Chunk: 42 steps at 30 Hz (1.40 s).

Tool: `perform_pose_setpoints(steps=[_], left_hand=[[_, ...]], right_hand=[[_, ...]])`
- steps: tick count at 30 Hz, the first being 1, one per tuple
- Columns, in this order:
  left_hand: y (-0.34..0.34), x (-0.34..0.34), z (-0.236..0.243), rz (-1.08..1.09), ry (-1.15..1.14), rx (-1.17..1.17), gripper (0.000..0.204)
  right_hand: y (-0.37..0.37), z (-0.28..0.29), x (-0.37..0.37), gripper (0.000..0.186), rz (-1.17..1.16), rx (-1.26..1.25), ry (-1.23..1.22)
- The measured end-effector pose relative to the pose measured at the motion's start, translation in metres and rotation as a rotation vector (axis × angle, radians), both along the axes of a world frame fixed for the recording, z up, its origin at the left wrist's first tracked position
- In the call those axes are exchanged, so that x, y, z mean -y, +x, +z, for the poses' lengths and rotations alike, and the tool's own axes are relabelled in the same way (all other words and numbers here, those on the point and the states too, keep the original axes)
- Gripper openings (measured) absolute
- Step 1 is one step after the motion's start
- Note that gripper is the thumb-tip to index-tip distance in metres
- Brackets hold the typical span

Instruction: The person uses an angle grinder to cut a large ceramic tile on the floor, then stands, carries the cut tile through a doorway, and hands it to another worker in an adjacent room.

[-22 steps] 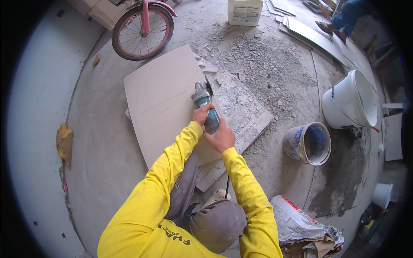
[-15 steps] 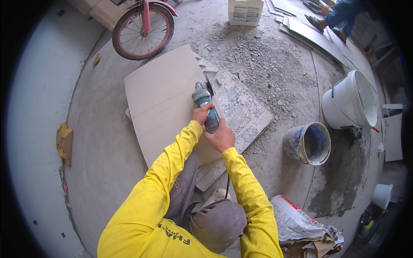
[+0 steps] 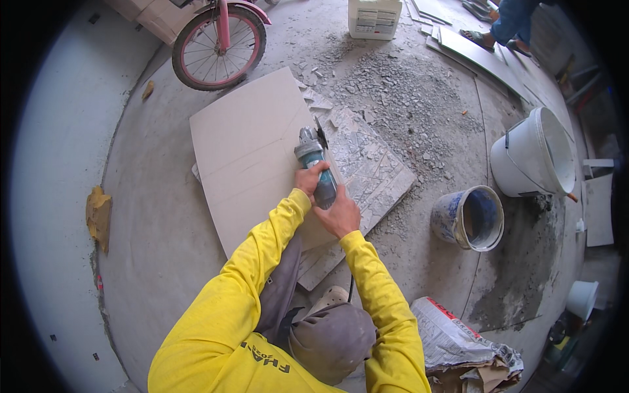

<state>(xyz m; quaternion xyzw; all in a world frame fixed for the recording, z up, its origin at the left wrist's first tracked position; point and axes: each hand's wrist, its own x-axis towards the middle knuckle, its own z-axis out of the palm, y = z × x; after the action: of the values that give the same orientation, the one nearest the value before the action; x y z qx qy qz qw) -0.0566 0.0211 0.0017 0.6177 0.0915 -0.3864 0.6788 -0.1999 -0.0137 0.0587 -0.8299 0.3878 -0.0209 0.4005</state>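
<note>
Both my hands are closed round a teal and grey angle grinder (image 3: 310, 156). My left hand (image 3: 309, 178) wraps the middle of its body, and my right hand (image 3: 339, 215) grips the rear end. Its dark disc (image 3: 321, 132) stands on edge at the right-hand border of a large beige tile (image 3: 239, 150); whether it touches the tile I cannot tell. Pencil-like lines run across the tile. Beneath and to the right lies a scored, dusty board (image 3: 373, 173) with broken slivers on it. A dark cord (image 3: 351, 288) hangs below my right forearm.
Grey rubble (image 3: 406, 98) spreads beyond the board. To the right stand a blue-stained bucket (image 3: 481, 219) and a white bucket (image 3: 534, 154). A torn paper sack (image 3: 458, 340) lies near right, a pink bicycle wheel (image 3: 219, 49) far left. Another person's leg (image 3: 511, 26) shows far right.
The grinder and both my hands have shifted slightly toward me along the tile's right border. At the far right, the other person's feet have moved left.
</note>
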Motion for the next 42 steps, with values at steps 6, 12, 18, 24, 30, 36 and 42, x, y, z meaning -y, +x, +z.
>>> perform_pose_setpoints(steps=[6, 12, 18, 24, 30, 36, 42], left_hand=[[-0.003, -0.003, -0.001, -0.017, 0.001, -0.002, 0.03], [-0.002, -0.003, -0.004, -0.018, -0.002, -0.008, 0.029], [0.007, 0.001, -0.007, -0.017, -0.028, -0.055, 0.03], [0.006, 0.002, -0.007, -0.005, -0.015, -0.049, 0.029], [0.0, -0.001, -0.004, -0.002, -0.009, -0.055, 0.03], [-0.006, -0.002, -0.002, -0.003, 0.013, -0.028, 0.03], [-0.013, -0.005, 0.001, -0.009, 0.013, -0.015, 0.03]], right_hand=[[-0.004, 0.001, -0.003, 0.07, -0.008, -0.019, 0.009], [-0.003, -0.001, -0.003, 0.07, -0.013, -0.015, 0.005], [0.006, -0.002, 0.0, 0.07, -0.014, -0.021, -0.003], [0.005, 0.001, 0.001, 0.07, -0.006, -0.033, -0.01], [-0.001, -0.001, -0.001, 0.07, -0.012, -0.015, -0.004], [-0.007, 0.001, -0.003, 0.07, -0.009, -0.018, 0.005], [-0.013, 0.002, -0.006, 0.062, -0.002, -0.008, -0.027]])
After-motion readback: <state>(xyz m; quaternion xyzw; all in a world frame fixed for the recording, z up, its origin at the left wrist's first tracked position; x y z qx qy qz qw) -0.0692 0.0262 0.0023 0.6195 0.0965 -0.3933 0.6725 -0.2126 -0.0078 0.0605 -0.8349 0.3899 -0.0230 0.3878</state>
